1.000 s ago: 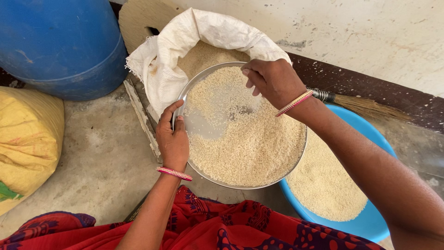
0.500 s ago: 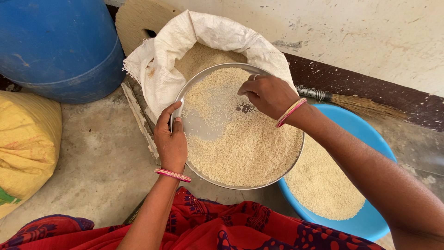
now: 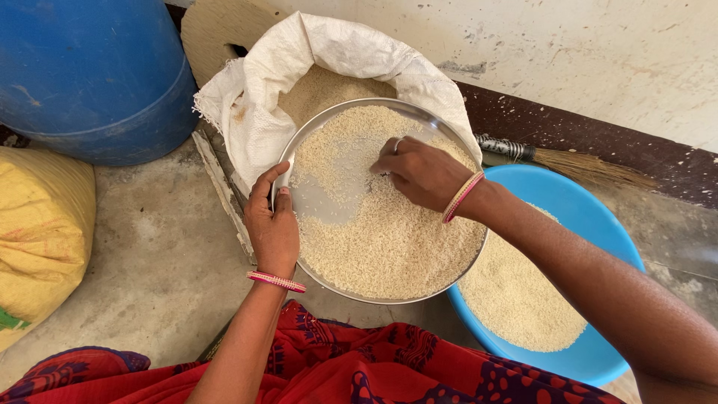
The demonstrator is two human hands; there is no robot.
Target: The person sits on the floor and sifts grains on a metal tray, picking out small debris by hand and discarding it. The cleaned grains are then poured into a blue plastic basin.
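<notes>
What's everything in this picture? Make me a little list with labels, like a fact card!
left hand: grips the near-left rim of the steel plate
right hand: fingertips down in the rice on the plate
white sack: open, grain inside, behind the plate
blue basin: to the right, holds more rice
blue drum: far left
yellow sack: left
broom: along the wall

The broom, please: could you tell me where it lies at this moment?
In the head view the broom lies on the floor along the foot of the wall, upper right, just behind the blue basin of rice and right of the white sack.
</notes>
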